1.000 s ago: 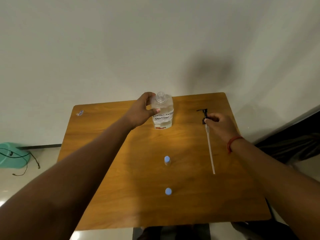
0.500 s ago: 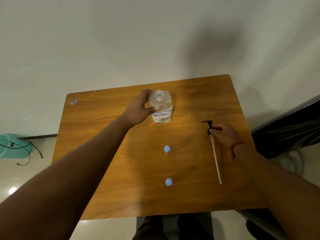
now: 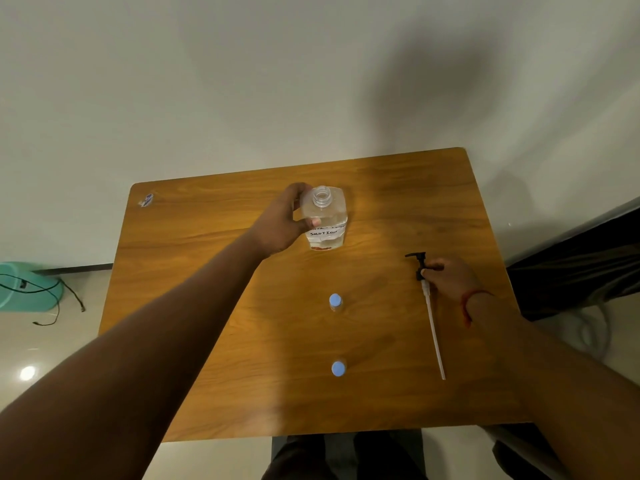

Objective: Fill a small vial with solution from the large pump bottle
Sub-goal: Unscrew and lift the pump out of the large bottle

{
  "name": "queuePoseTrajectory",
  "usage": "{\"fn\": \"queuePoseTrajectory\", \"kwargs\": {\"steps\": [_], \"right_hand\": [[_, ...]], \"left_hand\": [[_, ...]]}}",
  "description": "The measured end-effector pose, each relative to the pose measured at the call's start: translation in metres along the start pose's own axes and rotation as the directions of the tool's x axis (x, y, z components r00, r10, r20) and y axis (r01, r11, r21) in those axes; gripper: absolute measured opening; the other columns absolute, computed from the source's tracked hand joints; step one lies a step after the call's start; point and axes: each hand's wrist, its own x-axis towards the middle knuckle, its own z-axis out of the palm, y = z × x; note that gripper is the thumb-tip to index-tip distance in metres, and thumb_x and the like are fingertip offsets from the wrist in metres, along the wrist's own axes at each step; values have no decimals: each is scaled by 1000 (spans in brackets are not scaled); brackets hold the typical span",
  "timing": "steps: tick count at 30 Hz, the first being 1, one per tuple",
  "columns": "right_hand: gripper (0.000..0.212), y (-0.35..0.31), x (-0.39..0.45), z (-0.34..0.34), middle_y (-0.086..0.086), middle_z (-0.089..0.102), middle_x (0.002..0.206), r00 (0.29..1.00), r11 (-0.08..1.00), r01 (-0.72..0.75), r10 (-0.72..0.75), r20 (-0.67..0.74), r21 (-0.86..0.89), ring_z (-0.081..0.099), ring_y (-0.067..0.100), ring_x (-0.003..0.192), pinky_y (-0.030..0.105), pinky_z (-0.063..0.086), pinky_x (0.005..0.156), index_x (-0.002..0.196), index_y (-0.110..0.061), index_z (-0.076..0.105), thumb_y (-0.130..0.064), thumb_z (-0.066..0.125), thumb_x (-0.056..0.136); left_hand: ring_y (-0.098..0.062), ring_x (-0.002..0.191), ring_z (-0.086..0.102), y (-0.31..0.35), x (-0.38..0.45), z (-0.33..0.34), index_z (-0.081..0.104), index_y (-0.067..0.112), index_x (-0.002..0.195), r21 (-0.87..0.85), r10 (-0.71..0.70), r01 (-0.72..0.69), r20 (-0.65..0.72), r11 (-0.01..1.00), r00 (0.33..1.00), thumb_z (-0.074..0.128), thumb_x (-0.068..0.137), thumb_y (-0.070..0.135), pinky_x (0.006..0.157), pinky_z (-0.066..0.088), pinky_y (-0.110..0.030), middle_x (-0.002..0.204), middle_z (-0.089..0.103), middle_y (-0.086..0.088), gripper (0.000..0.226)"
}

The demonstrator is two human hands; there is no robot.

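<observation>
The large clear bottle point(image 3: 325, 220) labelled "solution" stands upright near the back of the wooden table point(image 3: 207, 271), its neck uncapped. My left hand point(image 3: 280, 226) grips its left side. The black pump head with its long white dip tube point(image 3: 433, 327) lies flat on the table at the right. My right hand point(image 3: 450, 277) holds the pump head at its collar. Two small vials with blue caps stand in the middle: one point(image 3: 335, 302) farther from me, one point(image 3: 338, 368) nearer the front edge.
A small crumpled wrapper point(image 3: 147, 199) lies at the table's back left corner. A teal bin point(image 3: 27, 285) with black cables sits on the floor at left. The wall runs right behind the table. Dark fabric point(image 3: 575, 265) lies to the right.
My right hand has brought the pump head and tube down toward me, and it now lies flat on the right side of the table. My left hand stays on the bottle.
</observation>
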Motion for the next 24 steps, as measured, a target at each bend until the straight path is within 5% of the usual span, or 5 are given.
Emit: {"fn": "queuePoseTrajectory", "kwargs": {"steps": [10,15,24], "right_hand": [[26,7,4,5,9,66,119,1000,1000,-3,3,-6,7,55,16,90,27,43,76,117,-11,68,-23,61,94],[33,10,4,5,7,62,129,1000,998,-6,7,-6,67,57,23,114,26,42,87,126,-11,64,-21,62,94],[29,13,-1,6,6,64,121,999,989,-38,41,-18,145,59,21,106,38,50,94,121,-16,65,-25,63,93]], "left_hand": [[-12,132,49,-11,0,7,43,15,142,-57,-11,13,30,998,1000,73,91,8,103,44,-26,134,55,4,59],[-9,132,47,-12,1,10,41,17,143,-74,-16,19,34,997,999,72,92,10,99,45,-22,135,54,6,60],[-10,135,45,-11,-4,11,37,17,148,-97,-43,48,53,994,998,71,93,12,108,47,-33,141,52,3,64]]}}
